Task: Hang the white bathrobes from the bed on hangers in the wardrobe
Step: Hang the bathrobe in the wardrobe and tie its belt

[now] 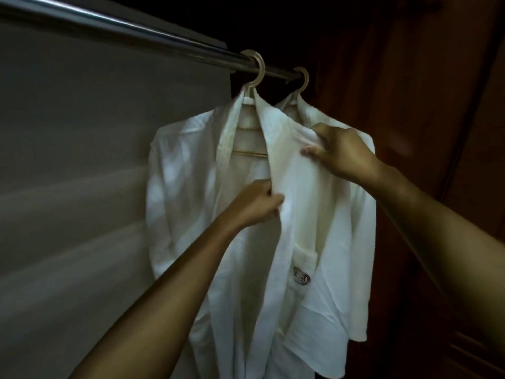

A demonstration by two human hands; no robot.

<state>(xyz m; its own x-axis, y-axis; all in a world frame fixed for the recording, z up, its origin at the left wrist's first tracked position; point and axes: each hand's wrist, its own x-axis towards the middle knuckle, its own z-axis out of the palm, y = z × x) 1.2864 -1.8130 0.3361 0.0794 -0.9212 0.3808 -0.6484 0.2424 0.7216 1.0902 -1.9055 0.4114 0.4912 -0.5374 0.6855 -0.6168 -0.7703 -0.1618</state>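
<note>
Two bare forearms reach up from the near edge. Left hand (pixel 255 205) grips the front lapel edge of the nearer white bathrobe (pixel 185 187). Right hand (pixel 341 154), higher and to the right, pinches a fold of fabric at that robe's shoulder. An emblem (pixel 301 275) marks its chest pocket. Its cream hanger (pixel 255 69) hooks over the metal rail (pixel 136 26). A second bathrobe (pixel 306 113) hangs just behind on another hanger (pixel 302 80), near the dark wooden wardrobe wall (pixel 410 105).
</note>
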